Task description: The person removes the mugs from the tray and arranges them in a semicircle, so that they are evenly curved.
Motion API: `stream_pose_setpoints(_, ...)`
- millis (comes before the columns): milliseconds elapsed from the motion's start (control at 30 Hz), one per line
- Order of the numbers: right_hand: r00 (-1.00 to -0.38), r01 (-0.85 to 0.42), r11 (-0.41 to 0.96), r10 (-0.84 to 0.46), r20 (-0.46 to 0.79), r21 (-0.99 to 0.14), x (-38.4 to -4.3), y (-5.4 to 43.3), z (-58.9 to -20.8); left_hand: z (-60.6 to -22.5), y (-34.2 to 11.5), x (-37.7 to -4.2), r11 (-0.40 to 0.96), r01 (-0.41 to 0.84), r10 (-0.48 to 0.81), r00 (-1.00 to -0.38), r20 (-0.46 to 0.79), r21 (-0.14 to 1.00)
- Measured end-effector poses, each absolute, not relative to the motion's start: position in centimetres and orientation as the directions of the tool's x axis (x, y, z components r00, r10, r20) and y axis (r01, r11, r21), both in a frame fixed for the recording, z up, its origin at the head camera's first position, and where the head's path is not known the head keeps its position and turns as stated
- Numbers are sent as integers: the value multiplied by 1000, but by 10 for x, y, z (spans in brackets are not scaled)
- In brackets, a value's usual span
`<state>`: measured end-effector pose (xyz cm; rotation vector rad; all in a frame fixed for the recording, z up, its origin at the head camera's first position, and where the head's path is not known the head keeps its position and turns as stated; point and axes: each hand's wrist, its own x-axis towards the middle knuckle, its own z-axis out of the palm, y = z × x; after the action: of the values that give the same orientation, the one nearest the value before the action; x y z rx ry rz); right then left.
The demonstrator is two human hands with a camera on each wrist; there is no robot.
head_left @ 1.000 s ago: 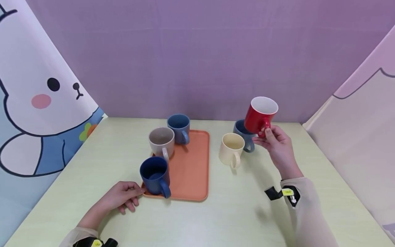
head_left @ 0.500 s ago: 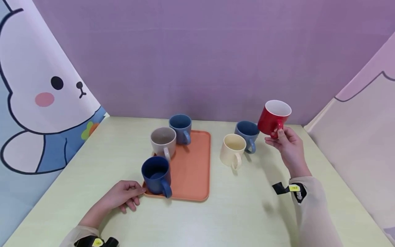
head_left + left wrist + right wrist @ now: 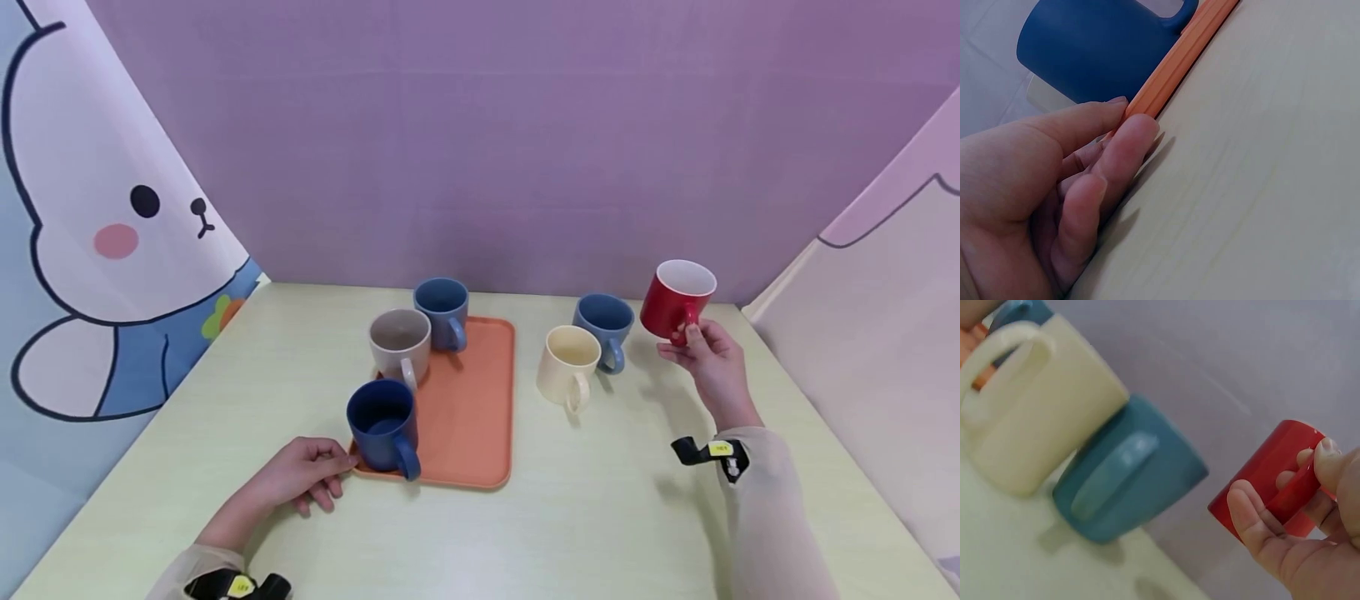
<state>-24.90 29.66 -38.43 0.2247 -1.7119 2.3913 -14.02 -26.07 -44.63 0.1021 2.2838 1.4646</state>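
My right hand (image 3: 712, 367) holds a red mug (image 3: 673, 302) with a white inside by its handle, raised above the far right of the table. In the right wrist view the thumb and fingers are curled round the red handle (image 3: 1297, 494). My left hand (image 3: 296, 475) pinches the near left corner of an orange tray (image 3: 468, 417) between thumb and fingers. Close beside those fingers a dark blue mug (image 3: 381, 425) stands on the tray. Behind it are a grey mug (image 3: 397, 346) and a blue mug (image 3: 440, 310), both along the tray's left side.
Right of the tray a cream mug (image 3: 566, 367) stands on the pale table (image 3: 525, 542). Another blue mug (image 3: 603, 321) is just behind it, on the side nearer my right hand. A purple backdrop (image 3: 480, 150) rises at the table's far edge.
My right hand has carried the red mug to the right and lowered it somewhat, away from the blue mug it overlapped. The left hand stays at the tray corner.
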Motion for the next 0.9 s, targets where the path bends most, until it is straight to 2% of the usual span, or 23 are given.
stream_pose_setpoints(133, -970, -242, -320, 58, 236, -916, -256, 304, -400, -445, -260, -142, 442, -164, 281, -908, -310, 882)
stream_pose_setpoints(400, -985, -162, -322, -8, 174, -933, -267, 315, -423, -446, -260, -143, 442, -172, 283, -905, -318, 880)
stream_pose_setpoints(633, -973, -186, -382, -54, 223, -905, -277, 314, -440, -448, -260, -142, 447, -169, 279, -907, -316, 879)
stream_pose_setpoints(900, -991, -94, -246, -71, 114, -965, -284, 311, -448, -448, -261, -141, 440, -164, 276, -911, -307, 883)
